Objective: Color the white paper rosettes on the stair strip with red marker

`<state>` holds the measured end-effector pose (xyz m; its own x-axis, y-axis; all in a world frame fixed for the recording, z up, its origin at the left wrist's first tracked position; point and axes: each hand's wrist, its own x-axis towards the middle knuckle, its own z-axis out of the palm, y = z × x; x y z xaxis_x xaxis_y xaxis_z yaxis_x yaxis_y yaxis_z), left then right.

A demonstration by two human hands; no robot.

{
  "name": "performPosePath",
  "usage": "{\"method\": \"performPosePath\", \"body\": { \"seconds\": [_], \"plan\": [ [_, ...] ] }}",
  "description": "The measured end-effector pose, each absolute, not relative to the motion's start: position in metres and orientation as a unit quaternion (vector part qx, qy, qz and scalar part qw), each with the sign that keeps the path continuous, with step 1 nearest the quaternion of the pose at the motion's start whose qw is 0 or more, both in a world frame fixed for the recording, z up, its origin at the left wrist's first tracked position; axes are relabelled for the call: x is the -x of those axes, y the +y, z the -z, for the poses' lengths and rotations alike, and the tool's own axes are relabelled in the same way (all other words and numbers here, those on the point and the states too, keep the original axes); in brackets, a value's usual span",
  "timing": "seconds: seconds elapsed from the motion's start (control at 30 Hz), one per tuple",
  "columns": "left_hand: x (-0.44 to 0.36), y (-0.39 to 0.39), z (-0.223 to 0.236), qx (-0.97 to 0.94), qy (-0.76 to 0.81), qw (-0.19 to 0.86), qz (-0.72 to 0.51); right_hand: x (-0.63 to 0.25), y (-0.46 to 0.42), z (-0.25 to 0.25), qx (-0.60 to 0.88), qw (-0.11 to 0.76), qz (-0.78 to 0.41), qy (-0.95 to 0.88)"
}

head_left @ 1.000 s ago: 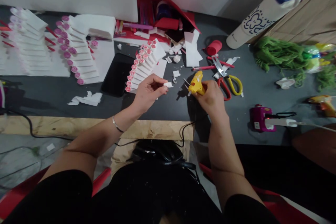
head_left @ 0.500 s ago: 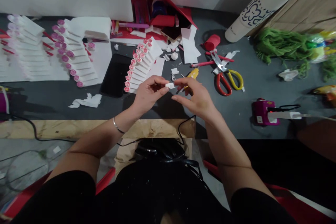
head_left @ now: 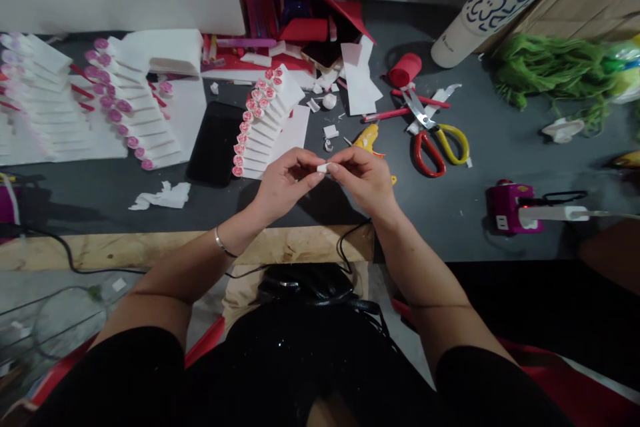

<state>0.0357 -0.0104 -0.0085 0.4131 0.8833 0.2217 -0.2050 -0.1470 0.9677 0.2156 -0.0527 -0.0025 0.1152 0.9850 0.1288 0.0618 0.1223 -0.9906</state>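
Observation:
A small white piece, which looks like paper, is pinched between the fingertips of both my hands above the grey table. My left hand grips its left end between thumb and forefinger. On the other end, the thumb and fingers of my right hand are closed. Just behind my left hand lies a white strip with a row of small pink-and-white rosettes. A yellow glue gun, partly hidden by my right hand, rests beyond it.
Scissors with red and yellow handles lie to the right, near a red roll. A black phone is at left. A white bottle, green yarn and a purple plug adapter stand on the right.
My right hand has moved left and its fingers have closed on the white piece, which only my left hand held before. The view has shifted slightly.

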Motion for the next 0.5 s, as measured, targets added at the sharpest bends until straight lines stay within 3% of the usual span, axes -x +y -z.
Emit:
{"method": "performPosePath", "body": {
  "seconds": [0.5],
  "plan": [
    [-0.0396,-0.0141,0.0023,-0.512,0.304,0.680,-0.427,-0.2174,-0.0587,-0.0010,0.529,0.514,-0.400,-0.544]
  ]
}}
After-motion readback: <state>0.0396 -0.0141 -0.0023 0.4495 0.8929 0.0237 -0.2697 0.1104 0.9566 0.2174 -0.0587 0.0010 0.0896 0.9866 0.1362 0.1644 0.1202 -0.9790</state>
